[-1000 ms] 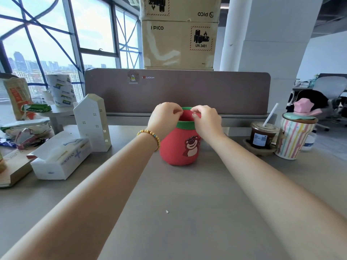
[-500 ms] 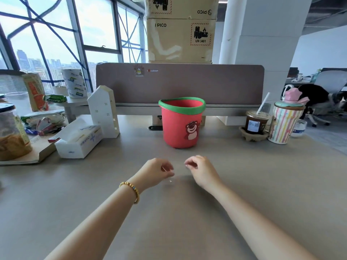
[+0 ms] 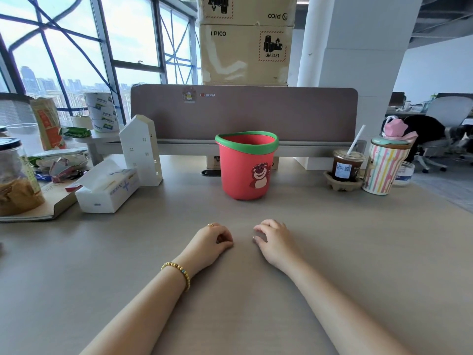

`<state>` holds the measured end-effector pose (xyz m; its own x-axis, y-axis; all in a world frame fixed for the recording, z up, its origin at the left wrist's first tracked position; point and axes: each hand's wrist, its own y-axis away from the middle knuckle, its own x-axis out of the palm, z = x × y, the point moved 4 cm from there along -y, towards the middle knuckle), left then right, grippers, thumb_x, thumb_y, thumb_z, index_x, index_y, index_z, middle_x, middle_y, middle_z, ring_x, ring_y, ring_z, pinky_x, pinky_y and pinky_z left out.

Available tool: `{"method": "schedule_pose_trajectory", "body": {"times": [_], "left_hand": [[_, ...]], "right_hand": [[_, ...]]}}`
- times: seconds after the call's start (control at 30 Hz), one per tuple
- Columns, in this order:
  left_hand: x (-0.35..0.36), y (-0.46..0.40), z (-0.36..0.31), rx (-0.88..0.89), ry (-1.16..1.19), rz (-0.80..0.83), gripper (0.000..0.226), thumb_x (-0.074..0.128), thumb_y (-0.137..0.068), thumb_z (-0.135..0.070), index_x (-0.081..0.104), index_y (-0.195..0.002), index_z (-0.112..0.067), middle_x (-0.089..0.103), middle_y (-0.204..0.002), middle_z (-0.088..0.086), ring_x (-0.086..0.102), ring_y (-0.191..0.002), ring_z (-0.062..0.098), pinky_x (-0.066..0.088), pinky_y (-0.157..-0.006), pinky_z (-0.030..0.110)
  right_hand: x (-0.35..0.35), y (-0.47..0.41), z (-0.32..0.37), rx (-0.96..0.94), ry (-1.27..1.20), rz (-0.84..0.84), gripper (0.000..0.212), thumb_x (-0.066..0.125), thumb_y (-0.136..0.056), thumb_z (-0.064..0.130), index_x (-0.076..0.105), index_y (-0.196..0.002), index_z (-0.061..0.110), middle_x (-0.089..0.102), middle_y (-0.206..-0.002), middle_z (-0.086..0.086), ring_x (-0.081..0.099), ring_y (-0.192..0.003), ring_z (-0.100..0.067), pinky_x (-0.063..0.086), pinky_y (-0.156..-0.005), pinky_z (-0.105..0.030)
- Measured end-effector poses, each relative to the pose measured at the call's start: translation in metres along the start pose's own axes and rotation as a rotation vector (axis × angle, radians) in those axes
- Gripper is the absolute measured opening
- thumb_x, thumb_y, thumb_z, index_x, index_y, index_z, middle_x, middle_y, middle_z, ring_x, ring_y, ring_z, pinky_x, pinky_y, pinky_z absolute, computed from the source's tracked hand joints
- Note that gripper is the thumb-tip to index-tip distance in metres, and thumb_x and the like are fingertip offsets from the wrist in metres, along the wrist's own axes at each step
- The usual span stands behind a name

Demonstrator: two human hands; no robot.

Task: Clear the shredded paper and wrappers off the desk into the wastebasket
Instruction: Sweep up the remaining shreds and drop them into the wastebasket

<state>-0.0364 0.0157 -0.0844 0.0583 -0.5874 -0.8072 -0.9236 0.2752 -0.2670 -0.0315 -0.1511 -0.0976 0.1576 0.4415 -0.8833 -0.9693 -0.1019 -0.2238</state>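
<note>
Resting on the surface (image 3: 358,252), near side — left hand (image 3: 211,242) curled shut, right hand (image 3: 275,242) loosely bent, holding nothing visible; wastebasket (image 3: 247,166) farther back.

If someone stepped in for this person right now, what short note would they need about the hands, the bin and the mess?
Left hand: loosely curled, resting on the desk; whether it holds a scrap cannot be told.
Right hand: fingers bent, tips on the desk, nothing visible in it.
Red wastebasket: upright on the desk beyond both hands, its inside hidden.
Done: the stretch of desk in front shows no shreds or wrappers.
Left: crumpled wrappers lie at the far left, behind the tissue box; check whether they belong to the job.
</note>
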Motion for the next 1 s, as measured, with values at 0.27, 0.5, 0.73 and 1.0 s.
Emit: {"method": "schedule_pose_trajectory", "body": {"times": [0.27,0.5,0.73,1.0], "left_hand": [[0.004,-0.006,0.002,0.026,-0.068,0.016,0.014,0.058,-0.088,-0.016,0.063,-0.095,-0.006,0.053,-0.095,0.001,0.049,-0.089,0.014,0.033,-0.075,0.014],[-0.009,-0.025,0.002,-0.077,0.063,-0.128,0.01,0.061,-0.086,-0.012,0.065,-0.089,-0.004,0.056,-0.086,0.002,0.049,-0.083,0.016,0.03,-0.07,0.018],[-0.048,-0.066,-0.025,-0.036,0.153,-0.272,0.009,0.062,-0.086,-0.012,0.064,-0.085,-0.003,0.057,-0.079,0.002,0.05,-0.076,0.017,0.036,-0.072,0.023],[-0.109,-0.153,-0.061,-0.019,0.075,-0.497,0.014,0.056,-0.088,-0.011,0.065,-0.09,0.0,0.067,-0.098,0.014,0.058,-0.094,0.027,0.039,-0.078,0.025]], "right_hand": [[0.0,0.002,0.005,-0.016,0.11,0.069,0.041,0.037,-0.098,0.031,0.043,-0.137,0.019,0.036,-0.151,-0.002,0.031,-0.138,-0.021,0.024,-0.112,-0.031],[0.001,-0.001,0.003,0.003,0.092,0.089,0.041,0.037,-0.098,0.031,0.043,-0.137,0.019,0.036,-0.15,-0.003,0.031,-0.139,-0.022,0.024,-0.113,-0.032],[0.004,-0.001,0.004,-0.019,0.104,0.029,0.036,0.039,-0.097,0.027,0.05,-0.13,0.017,0.047,-0.141,-0.003,0.04,-0.13,-0.024,0.03,-0.108,-0.033],[0.012,-0.029,0.001,-0.049,0.138,0.087,0.041,0.03,-0.098,0.027,0.04,-0.137,0.019,0.037,-0.148,0.0,0.032,-0.133,-0.024,0.025,-0.11,-0.035]]}}
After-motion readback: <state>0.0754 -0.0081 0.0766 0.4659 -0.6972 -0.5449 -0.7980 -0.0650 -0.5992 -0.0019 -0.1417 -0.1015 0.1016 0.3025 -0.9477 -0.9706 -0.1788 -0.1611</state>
